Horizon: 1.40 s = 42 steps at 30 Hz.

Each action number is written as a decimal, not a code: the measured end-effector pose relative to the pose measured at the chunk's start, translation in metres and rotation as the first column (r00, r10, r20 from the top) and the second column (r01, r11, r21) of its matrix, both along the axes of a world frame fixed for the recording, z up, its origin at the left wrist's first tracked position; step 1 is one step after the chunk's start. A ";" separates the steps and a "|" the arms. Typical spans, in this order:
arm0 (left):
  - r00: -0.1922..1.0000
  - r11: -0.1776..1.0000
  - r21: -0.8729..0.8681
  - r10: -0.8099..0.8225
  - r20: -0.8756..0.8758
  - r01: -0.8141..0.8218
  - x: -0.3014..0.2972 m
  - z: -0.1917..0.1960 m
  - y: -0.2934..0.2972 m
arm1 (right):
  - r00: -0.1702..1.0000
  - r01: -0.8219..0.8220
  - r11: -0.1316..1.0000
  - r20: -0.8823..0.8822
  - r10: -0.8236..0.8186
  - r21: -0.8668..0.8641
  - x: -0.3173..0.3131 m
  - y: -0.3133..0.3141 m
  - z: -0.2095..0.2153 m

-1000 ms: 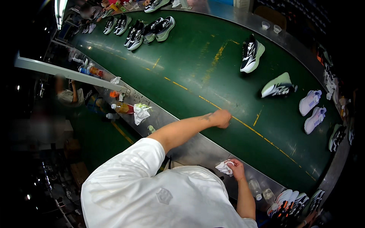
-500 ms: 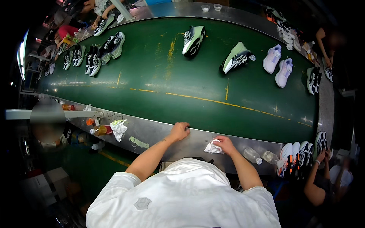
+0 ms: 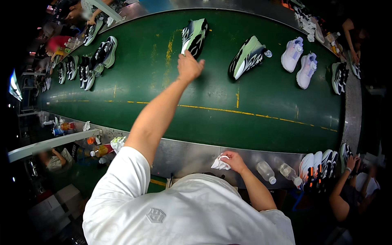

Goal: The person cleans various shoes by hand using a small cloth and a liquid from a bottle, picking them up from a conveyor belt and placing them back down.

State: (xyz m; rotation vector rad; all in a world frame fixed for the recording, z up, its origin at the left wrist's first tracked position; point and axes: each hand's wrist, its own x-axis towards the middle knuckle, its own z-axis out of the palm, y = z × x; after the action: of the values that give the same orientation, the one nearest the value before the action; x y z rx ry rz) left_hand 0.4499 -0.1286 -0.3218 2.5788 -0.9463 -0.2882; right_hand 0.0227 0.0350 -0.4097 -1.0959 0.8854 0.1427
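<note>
My left hand [image 3: 189, 67] is stretched out over the green conveyor belt [image 3: 212, 92], its fingertips at the toe of a green, black and white sneaker [image 3: 195, 36]. The thumb stands apart from the fingers; whether they touch the shoe I cannot tell. Over the metal ledge [image 3: 190, 153] in front of me, my right hand [image 3: 234, 161] is closed on a crumpled white cloth [image 3: 221, 163]. A matching sneaker [image 3: 248, 58] lies on the belt to the right, with a clear round piece at one end.
Two pale lavender sneakers [image 3: 299, 63] lie further right; several black-and-white sneakers [image 3: 98, 59] are at the left. Two clear plastic bottles [image 3: 266, 172] lie on the ledge beside more shoes [image 3: 316, 167]. A metal bar [image 3: 57, 143] juts in at the left. Other people work around the belt.
My left hand has left the ledge and reached far forward to the sneaker's toe. My right hand keeps the white cloth near the ledge. The view has shifted slightly.
</note>
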 end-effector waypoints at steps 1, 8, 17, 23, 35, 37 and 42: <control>0.996 0.997 0.039 0.075 -0.045 -0.074 0.021 -0.006 -0.008 | 1.000 -0.009 1.000 0.002 0.009 -0.002 -0.001 0.000 -0.001; 0.984 0.975 0.140 -0.163 -0.076 0.172 0.097 -0.058 -0.026 | 0.999 -0.013 1.000 0.040 0.013 0.005 0.003 0.000 0.001; 0.629 0.830 0.432 -0.553 0.547 0.354 0.026 -0.063 -0.025 | 0.998 -0.052 0.998 0.036 0.052 -0.024 0.008 -0.002 0.009; 0.738 0.804 0.176 -0.592 0.324 0.567 -0.038 -0.044 -0.056 | 0.991 -0.117 0.931 0.028 0.134 -0.346 -0.007 -0.004 -0.007; 0.839 0.900 -0.198 -0.434 -0.327 0.389 -0.121 -0.091 -0.090 | 0.997 -0.042 0.983 0.057 0.053 -0.180 -0.005 -0.006 0.003; 0.728 0.972 -0.127 -0.231 -0.646 0.197 -0.117 -0.072 -0.093 | 0.997 -0.049 0.983 0.056 0.059 -0.179 -0.005 -0.006 -0.002; -0.454 0.872 -0.111 -0.353 -0.819 -0.477 -0.088 -0.099 -0.089 | 0.995 -0.067 0.977 0.060 0.080 -0.204 -0.002 -0.010 0.004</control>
State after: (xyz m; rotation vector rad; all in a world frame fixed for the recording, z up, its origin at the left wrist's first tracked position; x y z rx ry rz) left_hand 0.3617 -0.2177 -0.4205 0.7253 0.0960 -1.6938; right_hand 0.0211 0.0250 -0.4057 -1.3161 0.8111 0.0773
